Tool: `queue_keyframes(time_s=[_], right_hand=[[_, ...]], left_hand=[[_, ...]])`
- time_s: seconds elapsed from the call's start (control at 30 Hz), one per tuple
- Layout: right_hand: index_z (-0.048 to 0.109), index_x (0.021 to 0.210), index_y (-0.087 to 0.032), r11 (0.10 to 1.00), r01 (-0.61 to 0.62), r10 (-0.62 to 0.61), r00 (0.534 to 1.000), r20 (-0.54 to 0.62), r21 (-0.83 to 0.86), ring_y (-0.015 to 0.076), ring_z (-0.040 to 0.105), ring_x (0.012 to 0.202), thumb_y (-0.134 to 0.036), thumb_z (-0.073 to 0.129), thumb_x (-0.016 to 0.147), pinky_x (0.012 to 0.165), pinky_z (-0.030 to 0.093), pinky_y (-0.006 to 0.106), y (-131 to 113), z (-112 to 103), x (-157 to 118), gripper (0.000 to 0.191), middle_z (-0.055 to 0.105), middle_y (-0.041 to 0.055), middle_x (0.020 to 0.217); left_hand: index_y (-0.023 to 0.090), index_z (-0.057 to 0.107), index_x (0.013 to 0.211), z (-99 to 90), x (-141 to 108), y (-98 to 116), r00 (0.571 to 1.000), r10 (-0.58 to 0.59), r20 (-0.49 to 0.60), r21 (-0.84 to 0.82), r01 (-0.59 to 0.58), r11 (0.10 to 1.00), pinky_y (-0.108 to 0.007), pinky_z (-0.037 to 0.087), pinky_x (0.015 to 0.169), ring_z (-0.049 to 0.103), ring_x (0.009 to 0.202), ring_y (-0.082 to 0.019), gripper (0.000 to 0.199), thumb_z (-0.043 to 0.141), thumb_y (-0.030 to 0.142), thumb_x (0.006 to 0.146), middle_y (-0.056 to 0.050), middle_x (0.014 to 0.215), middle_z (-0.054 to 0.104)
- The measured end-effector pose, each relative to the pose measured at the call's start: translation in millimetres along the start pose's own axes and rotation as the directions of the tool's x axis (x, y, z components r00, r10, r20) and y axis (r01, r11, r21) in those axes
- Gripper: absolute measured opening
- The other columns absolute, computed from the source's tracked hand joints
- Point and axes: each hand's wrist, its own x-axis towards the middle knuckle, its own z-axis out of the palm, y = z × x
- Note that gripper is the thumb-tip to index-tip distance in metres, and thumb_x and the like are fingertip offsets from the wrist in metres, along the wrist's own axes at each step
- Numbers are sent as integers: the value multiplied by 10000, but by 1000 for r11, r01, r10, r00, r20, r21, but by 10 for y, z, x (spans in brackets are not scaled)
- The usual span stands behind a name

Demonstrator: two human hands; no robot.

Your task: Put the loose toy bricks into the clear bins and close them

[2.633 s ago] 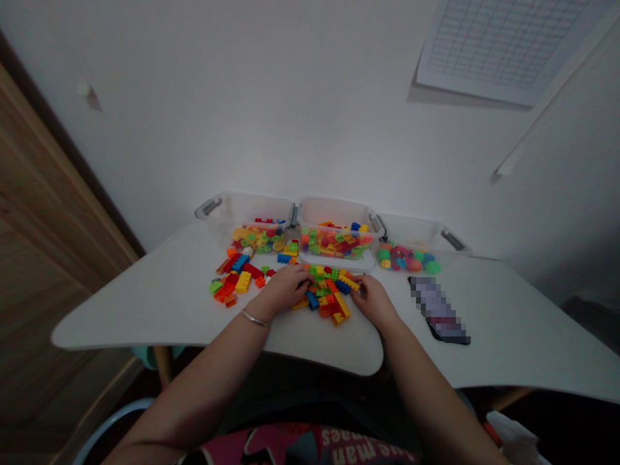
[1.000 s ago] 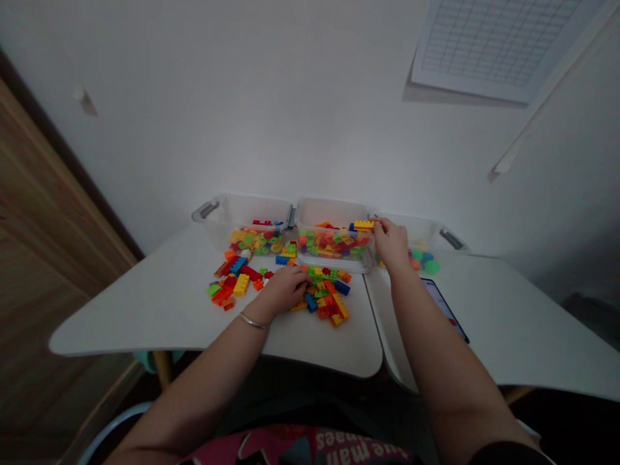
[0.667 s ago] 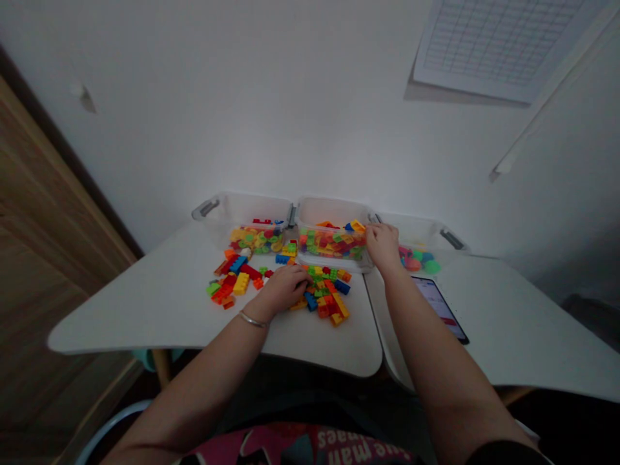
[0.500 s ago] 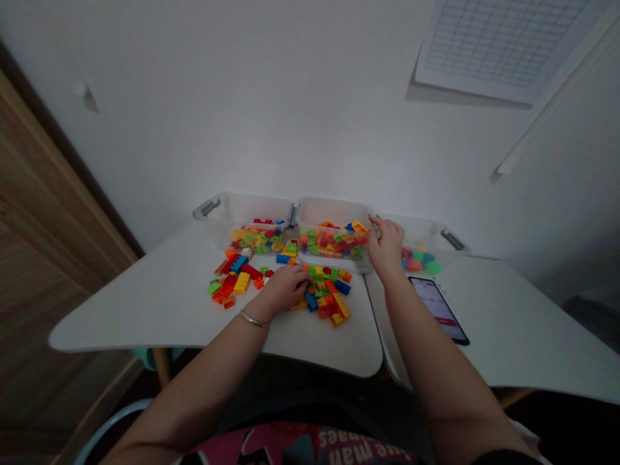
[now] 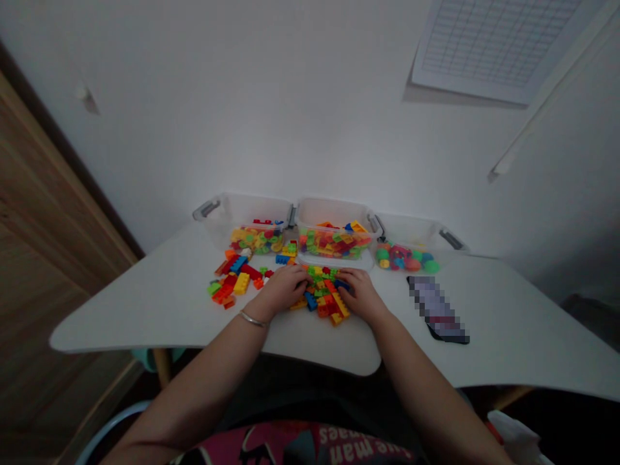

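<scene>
Colourful toy bricks lie spread over the white table [image 5: 159, 297]. My left hand [image 5: 287, 287], with a silver bangle at its wrist, rests at the left side of the middle pile, its fingers curled over bricks; what they hold, if anything, is hidden. Across the same pile, my right hand [image 5: 358, 294] has its fingers bent around a dark blue brick [image 5: 341, 285]. Between both hands lie green, red and orange bricks and a long yellow brick [image 5: 340, 305]. Another pile, with a yellow brick [image 5: 241, 283] and a blue brick [image 5: 238, 264], sits left of my left hand.
Three clear bins stand along the wall: a left bin [image 5: 232, 208], a middle bin [image 5: 334, 210] and a right bin [image 5: 411, 226], each with coloured pieces inside. A phone [image 5: 438, 310] lies on the right. The table's front edge is close to my forearms.
My right hand has come down from the middle bin's right edge to the brick pile, uncovering that bin's handle and pieces in the right bin. My left hand has barely moved.
</scene>
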Motion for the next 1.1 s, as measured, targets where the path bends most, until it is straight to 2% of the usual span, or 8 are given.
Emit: queue_keyframes(time_s=[0.3,0.5,0.7,0.87,0.97,1.1], right_hand=[[694,1080,-215,991,-88,83,995,-49,-105,275,570,1111,-179,634,771,1008,461,467,59,-12,-5,318,643,113,1162],[701,1025,-188,989,-108,108,994,-6,-100,268,598,1066,-175,621,787,976,473,456,86,-30,1,251,692,115,1081],[699,1000,-182,996,-93,92,992,-85,-5,246,618,995,-200,581,812,936,495,420,47,-70,27,223,695,105,1020],[697,979,-206,994,-112,114,975,-193,20,270,621,958,-258,564,818,917,495,467,10,-89,26,215,709,101,977],[677,1023,-213,980,-160,182,965,-190,122,260,636,962,-280,557,808,896,515,457,8,-58,18,255,711,96,1013],[588,1160,-213,912,-239,316,928,-199,333,201,663,851,-307,575,789,797,558,388,-27,-28,27,383,701,89,1053]], left_hand=[[182,703,929,-16,-10,13,1000,2,-7,-21,-2,1000,-360,496,868,597,935,-210,232,480,140,884,-85,961,679],[186,704,929,-23,1,21,1000,-10,11,-5,11,1000,-361,495,877,599,934,-210,227,486,144,882,-80,960,678],[181,703,919,-33,4,32,1000,5,7,-7,-5,1000,-361,499,874,599,936,-212,222,487,139,882,-84,953,679],[180,706,911,-37,3,38,1000,7,-10,-26,-7,1000,-355,502,858,598,922,-206,223,488,140,880,-84,946,679],[180,702,914,-41,1,41,1000,3,0,-24,-3,1000,-358,499,860,598,925,-209,221,486,142,884,-83,951,681],[177,698,913,-47,-3,39,1000,2,4,-17,-2,1000,-350,496,852,595,927,-210,218,483,149,889,-83,953,678]])
